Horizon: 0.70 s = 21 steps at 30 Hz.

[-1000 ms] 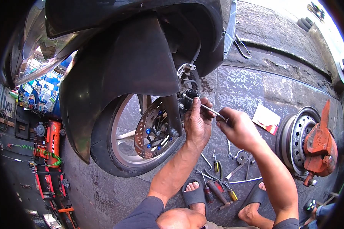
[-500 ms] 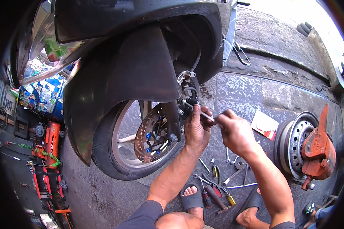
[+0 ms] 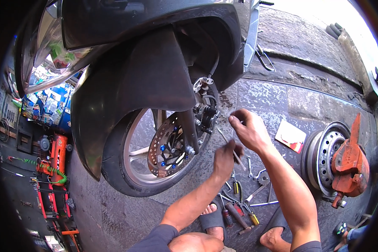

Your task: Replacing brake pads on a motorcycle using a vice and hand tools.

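Left hand (image 3: 226, 159) beside curled right hand (image 3: 252, 131)

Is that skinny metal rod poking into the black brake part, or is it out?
Out, it seems: the rod is in the left hand, its upper tip apart from the black brake part.

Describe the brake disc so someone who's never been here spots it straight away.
Start at the large dark motorbike fender, then drop to the front wheel beneath it. At the wheel's side, next to the dark fork leg, sits the round brake disc. Unlike the plain silver spoke beside it, it's peppered with small holes and dotted with blue bolts.
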Tool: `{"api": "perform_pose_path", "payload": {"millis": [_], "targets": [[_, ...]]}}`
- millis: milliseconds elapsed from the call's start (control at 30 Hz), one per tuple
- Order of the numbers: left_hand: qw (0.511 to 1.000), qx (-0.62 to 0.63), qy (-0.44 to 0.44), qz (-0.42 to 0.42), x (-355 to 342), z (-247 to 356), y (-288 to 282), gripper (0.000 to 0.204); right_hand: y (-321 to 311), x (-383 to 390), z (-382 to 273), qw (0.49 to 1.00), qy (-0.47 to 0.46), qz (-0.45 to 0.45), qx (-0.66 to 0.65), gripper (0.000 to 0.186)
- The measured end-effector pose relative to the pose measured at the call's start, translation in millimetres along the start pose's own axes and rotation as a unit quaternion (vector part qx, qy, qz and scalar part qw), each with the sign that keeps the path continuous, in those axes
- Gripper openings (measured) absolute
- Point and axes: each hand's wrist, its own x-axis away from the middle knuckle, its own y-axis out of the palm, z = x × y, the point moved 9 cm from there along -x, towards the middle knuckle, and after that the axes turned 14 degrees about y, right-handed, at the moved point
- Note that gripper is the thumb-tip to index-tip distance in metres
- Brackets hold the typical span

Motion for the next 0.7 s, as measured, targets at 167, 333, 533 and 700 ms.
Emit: {"api": "perform_pose_path", "payload": {"millis": [167,333,533,700], "targets": [[0.937,-0.297,-0.16,-0.087,83.4,-114.1,-29.8,0.053,38.8,-26.8,16.7,0.999,0.01,-0.049,-0.014,0.042],[0.814,-0.524,-0.155,-0.197,101.9,-138.7,-53.1,0.052,69.4,-32.7,26.6,0.997,0.019,-0.026,-0.063,0.079],[0.872,-0.484,-0.063,-0.04,70.3,-100.7,-98.9,0.041,103.0,-39.3,37.2,0.983,0.092,-0.073,-0.141,0.097],[0.981,-0.116,-0.148,0.054,43.7,-109.8,-102.8,0.032,129.6,-44.4,43.0,0.853,0.119,-0.221,-0.457,0.092]]}}
